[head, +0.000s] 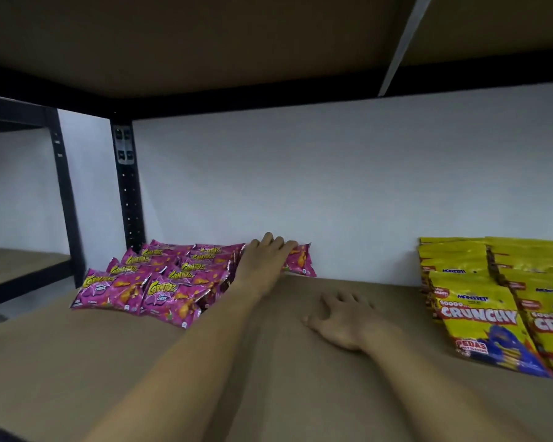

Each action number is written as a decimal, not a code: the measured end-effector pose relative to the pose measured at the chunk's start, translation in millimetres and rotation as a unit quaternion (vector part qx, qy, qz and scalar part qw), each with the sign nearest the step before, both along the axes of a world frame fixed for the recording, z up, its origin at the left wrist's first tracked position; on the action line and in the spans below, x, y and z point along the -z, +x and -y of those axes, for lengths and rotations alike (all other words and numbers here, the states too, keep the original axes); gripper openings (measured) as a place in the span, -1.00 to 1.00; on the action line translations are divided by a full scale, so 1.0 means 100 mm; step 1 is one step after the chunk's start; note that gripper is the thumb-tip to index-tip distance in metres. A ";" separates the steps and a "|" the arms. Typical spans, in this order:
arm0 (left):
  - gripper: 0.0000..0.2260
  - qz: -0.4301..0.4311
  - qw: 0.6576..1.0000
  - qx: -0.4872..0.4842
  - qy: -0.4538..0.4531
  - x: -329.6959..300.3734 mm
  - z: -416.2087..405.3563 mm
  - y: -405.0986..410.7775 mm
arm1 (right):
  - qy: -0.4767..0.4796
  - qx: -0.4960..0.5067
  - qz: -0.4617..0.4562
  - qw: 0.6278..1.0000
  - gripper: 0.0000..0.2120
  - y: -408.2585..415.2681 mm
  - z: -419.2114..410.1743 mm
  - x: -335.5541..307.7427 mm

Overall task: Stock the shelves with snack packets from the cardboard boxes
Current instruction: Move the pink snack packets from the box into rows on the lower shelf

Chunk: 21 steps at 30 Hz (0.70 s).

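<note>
Pink snack packet (299, 260) at shelf (268, 362) rear wall, gripped by left hand (264, 260). Right hand (342, 320) apart, fingers spread flat on shelf, holding nothing.

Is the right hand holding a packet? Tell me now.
No: the right hand lies flat on the bare shelf board, fingers spread, touching no packet.
</note>
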State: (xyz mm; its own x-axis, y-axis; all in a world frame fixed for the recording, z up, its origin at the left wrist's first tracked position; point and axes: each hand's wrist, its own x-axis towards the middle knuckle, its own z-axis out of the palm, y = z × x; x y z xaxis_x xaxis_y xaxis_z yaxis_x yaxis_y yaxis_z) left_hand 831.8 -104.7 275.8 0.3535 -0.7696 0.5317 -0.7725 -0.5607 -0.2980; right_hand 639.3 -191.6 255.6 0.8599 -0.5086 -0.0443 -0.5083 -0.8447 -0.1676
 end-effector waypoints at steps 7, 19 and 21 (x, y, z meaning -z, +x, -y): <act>-0.37 -0.057 0.998 -0.013 -0.027 0.19 0.10 0.09 | -0.002 0.001 -0.012 1.000 -0.25 0.01 0.01 0.00; -0.47 -0.169 0.985 -0.015 0.002 0.06 0.05 -0.08 | -0.004 0.007 -0.024 1.000 -0.26 0.02 -0.03 -0.02; -0.54 -0.167 0.986 -0.015 0.007 0.07 0.07 -0.05 | -0.005 0.007 -0.020 1.000 -0.26 0.01 -0.03 -0.02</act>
